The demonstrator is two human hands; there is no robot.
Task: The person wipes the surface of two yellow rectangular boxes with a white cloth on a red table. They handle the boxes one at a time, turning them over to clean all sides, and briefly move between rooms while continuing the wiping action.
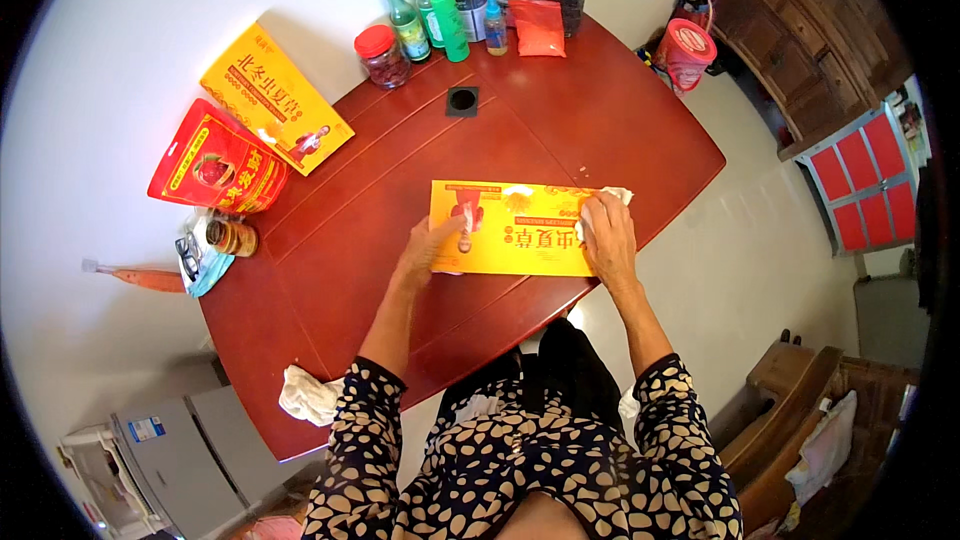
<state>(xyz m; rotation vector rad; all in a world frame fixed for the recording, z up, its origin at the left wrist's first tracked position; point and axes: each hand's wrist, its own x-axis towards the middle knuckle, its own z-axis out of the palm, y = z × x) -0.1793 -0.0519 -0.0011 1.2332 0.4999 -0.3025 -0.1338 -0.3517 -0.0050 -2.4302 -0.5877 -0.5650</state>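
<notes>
A flat yellow box [545,255] with red and orange print, upside down to me, lies across the near part of the reddish-brown table [400,310]. My left hand [425,250] grips its left end, the thumb on the printed face and the other fingers hidden behind the edge. At the right end my right hand [610,232] is closed over a white cloth [619,195], pressed against the box. Bits of the cloth show above the knuckles and beside the fingertips.
Another yellow box [270,90] and a red pouch [222,160] lean at the left wall. Beside them are a small jar [232,237] and glasses [188,255]. Bottles and jars [403,20] line the back edge. A crumpled white cloth [310,396] lies at the near left corner.
</notes>
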